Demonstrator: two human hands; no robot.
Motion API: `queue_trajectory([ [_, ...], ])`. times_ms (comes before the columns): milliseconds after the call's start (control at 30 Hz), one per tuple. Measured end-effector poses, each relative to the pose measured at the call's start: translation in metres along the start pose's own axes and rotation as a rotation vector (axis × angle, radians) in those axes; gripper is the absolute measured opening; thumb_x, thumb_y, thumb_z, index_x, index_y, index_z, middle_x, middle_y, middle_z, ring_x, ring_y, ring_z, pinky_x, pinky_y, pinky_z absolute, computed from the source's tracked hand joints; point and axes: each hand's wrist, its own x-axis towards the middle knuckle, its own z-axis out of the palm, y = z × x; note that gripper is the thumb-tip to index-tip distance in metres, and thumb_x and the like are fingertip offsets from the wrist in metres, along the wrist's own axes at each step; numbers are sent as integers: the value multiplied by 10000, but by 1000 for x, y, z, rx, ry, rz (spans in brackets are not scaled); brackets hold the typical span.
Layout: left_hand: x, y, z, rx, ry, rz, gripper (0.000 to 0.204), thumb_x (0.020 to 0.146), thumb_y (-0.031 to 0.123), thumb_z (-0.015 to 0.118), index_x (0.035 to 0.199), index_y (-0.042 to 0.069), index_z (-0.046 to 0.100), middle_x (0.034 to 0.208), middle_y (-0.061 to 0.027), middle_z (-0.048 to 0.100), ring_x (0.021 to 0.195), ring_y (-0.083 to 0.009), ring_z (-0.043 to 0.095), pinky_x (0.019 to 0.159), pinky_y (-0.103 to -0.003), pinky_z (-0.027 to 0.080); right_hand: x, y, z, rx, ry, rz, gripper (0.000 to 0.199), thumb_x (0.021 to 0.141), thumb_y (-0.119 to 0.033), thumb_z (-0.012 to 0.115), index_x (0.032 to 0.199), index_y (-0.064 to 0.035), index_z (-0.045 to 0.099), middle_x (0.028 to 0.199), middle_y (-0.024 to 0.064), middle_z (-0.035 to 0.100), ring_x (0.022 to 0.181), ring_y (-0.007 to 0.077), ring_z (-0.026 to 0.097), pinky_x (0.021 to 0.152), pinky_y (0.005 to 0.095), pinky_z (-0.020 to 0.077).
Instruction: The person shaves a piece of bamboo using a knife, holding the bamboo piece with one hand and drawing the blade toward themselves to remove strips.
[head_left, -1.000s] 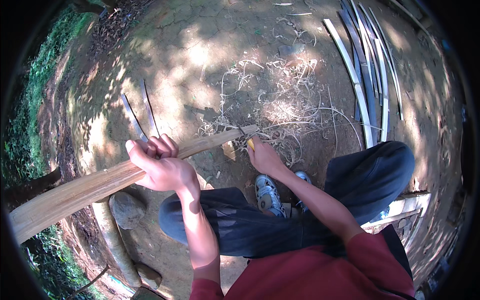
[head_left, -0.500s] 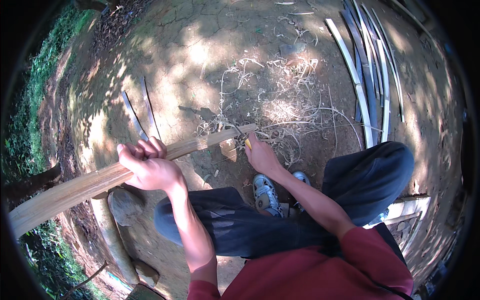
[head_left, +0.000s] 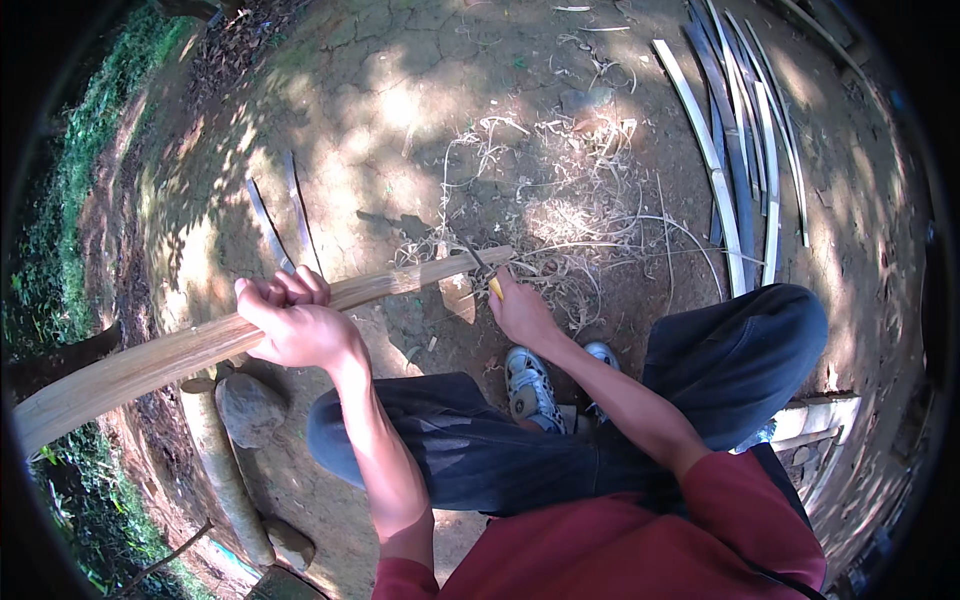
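A: Where does the wooden slat (head_left: 130, 378) lie?
B: It slants across the person's front; its broad-looking end is at the lower left, and its narrow end is just above the right hand (head_left: 522, 306), over the ground (head_left: 345, 90).

A: And how does that hand hold?
B: It is clamped on the yellow handle of a knife (head_left: 496, 288); the dark blade crosses the slat near the narrow end.

A: What of the left hand (head_left: 305, 330)?
B: It lies against the slat farther left, fingers curled and thumb to the left; the speaker cannot tell whether they close around the wood, since the hand hides that stretch.

A: What is around them?
B: Pale, curly shavings (head_left: 575, 215) are scattered on the ground beyond the knife; 2 dark strips (head_left: 268, 225) lie beyond the left hand; a bundle of long strips (head_left: 718, 175), some pale and some dark, lies at the upper right.

A: And nearer the person?
B: Dark trousers (head_left: 745, 350) cover 2 bent knees; patterned shoes (head_left: 530, 385) show between them; a grey stone (head_left: 250, 410) sits beside a pale log (head_left: 225, 470) at the lower left, below the slat.
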Motion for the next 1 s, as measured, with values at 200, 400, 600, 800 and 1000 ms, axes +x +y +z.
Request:
queue_trajectory([
  [200, -15, 8, 12, 73, 133, -31, 362, 886, 217, 523, 588, 74, 374, 503, -9, 372, 384, -69, 322, 340, -208, 341, 3, 6, 1, -35, -5, 38, 302, 863, -148, 510, 1096, 29, 435, 738, 279, 606, 728, 446, 607, 655, 532, 469],
  [400, 0, 0, 0, 80, 126, 3, 332, 873, 230, 545, 623, 42, 434, 527, -25, 409, 395, -83, 371, 355, -222, 414, 2, 3, 1, -52, -14, 35, 322, 871, -158, 516, 1114, 29, 418, 738, 267, 611, 721, 454, 603, 655, 529, 469],
  [600, -5, 0, 4, 130, 213, 4, 309, 854, 235, 576, 657, 19, 478, 566, -24, 411, 429, -91, 417, 368, -225, 432, 0, 17, -6, -5, 76, 56, 270, 862, -130, 512, 1051, 40, 420, 677, 272, 590, 660, 463, 584, 612, 543, 444],
  [800, -22, 10, 19, 155, 217, -11, 340, 863, 246, 566, 623, 35, 451, 519, -24, 374, 392, -93, 382, 366, -224, 421, -1, 45, 17, -26, 45, 116, 298, 866, -140, 511, 1094, 33, 426, 706, 280, 597, 680, 475, 588, 641, 545, 458],
  [1000, -22, 6, 20, 132, 181, 8, 351, 861, 240, 567, 615, 40, 416, 524, -26, 387, 398, -85, 352, 363, -226, 411, 3, 39, 9, -65, 4, 217, 253, 857, -133, 493, 1054, 13, 432, 789, 274, 624, 781, 441, 623, 702, 532, 487],
])
